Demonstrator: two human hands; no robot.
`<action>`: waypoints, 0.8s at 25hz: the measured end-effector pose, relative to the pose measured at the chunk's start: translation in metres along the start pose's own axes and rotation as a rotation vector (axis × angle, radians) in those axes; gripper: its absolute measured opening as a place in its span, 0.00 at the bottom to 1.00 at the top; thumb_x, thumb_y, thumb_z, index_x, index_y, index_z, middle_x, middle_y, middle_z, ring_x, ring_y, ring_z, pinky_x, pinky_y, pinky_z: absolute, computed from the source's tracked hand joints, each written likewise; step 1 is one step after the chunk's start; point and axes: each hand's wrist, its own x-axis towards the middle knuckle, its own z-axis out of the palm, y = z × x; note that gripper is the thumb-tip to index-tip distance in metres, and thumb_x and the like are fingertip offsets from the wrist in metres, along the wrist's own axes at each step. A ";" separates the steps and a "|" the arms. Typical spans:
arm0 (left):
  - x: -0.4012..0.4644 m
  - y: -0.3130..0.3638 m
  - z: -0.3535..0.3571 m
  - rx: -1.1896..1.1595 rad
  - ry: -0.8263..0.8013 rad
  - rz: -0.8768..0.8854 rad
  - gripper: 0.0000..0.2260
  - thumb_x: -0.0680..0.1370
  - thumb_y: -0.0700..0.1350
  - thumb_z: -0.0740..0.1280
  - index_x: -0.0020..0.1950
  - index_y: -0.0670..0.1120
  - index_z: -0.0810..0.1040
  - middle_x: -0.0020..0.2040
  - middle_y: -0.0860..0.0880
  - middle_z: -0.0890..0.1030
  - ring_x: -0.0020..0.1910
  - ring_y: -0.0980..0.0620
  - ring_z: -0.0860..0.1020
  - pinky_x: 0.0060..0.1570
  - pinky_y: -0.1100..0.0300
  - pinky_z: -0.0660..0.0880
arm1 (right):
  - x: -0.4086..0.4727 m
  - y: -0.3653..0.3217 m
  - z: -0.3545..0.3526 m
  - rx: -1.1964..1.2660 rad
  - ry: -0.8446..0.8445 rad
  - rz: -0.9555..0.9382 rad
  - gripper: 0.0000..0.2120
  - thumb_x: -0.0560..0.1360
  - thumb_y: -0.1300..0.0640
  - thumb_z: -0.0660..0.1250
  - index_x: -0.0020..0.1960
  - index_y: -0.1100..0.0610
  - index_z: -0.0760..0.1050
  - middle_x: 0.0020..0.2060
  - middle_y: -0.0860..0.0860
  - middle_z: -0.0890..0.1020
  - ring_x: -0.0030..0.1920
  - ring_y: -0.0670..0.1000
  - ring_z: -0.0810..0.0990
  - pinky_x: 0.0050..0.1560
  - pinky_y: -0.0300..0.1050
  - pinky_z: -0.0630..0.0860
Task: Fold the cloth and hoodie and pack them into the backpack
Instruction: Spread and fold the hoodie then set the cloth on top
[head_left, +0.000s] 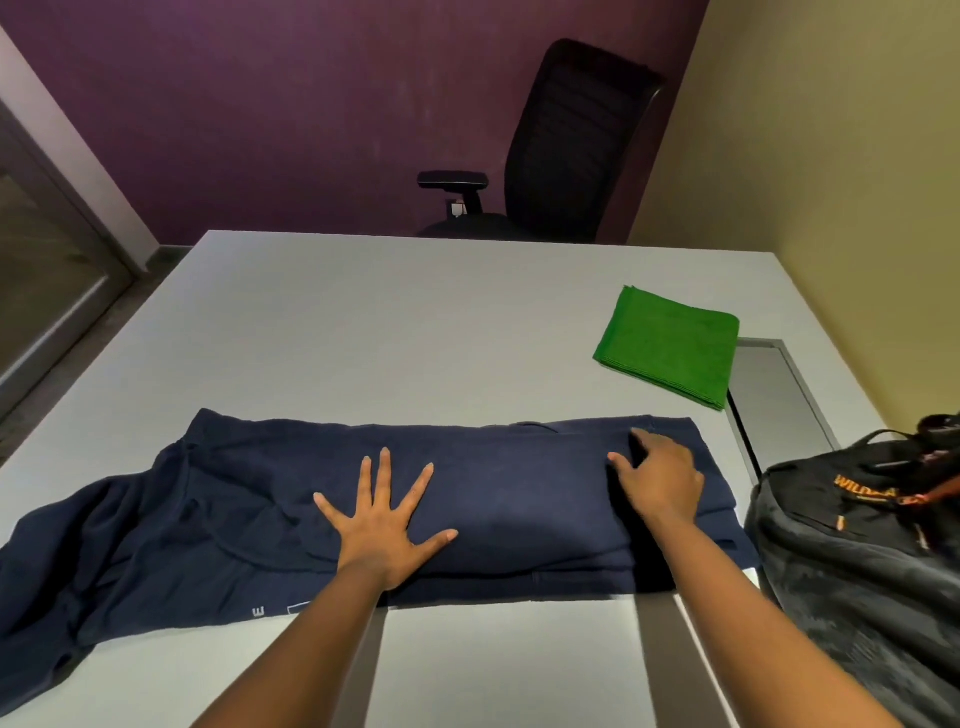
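Observation:
A navy hoodie (493, 499) lies across the near part of the white table (389, 322), folded into a long band, its hood and a sleeve spilling off to the left. My left hand (384, 525) presses flat on its middle with fingers spread. My right hand (660, 478) rests on the hoodie's right end, fingers slightly bent on the fabric. A green cloth (670, 345) sits folded into a square at the table's right. The black backpack (857, 545) with orange lettering stands at the right edge, close to the hoodie's end.
A black office chair (561, 150) stands behind the table's far edge. A grey recessed panel (774, 395) is set into the table beside the green cloth. A beige wall runs along the right, and a glass door is at the left.

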 end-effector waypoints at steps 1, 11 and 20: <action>0.000 0.000 -0.001 0.001 -0.014 0.002 0.45 0.48 0.79 0.22 0.64 0.68 0.25 0.68 0.51 0.22 0.68 0.48 0.24 0.45 0.32 0.19 | 0.003 0.009 -0.007 -0.013 0.066 0.094 0.30 0.73 0.47 0.68 0.72 0.54 0.64 0.70 0.55 0.67 0.71 0.58 0.62 0.68 0.56 0.60; -0.005 0.001 0.007 0.070 0.096 -0.007 0.40 0.66 0.75 0.28 0.74 0.60 0.46 0.76 0.43 0.43 0.76 0.45 0.43 0.60 0.30 0.28 | 0.018 0.048 -0.026 0.224 -0.216 0.468 0.38 0.69 0.45 0.72 0.69 0.64 0.60 0.65 0.63 0.71 0.63 0.64 0.71 0.63 0.56 0.69; 0.000 0.002 0.008 0.050 0.055 0.076 0.35 0.75 0.70 0.40 0.72 0.51 0.65 0.73 0.40 0.62 0.71 0.43 0.61 0.65 0.32 0.45 | 0.029 0.022 -0.052 0.232 -0.322 0.381 0.36 0.58 0.47 0.79 0.59 0.65 0.74 0.55 0.60 0.79 0.54 0.61 0.78 0.55 0.52 0.75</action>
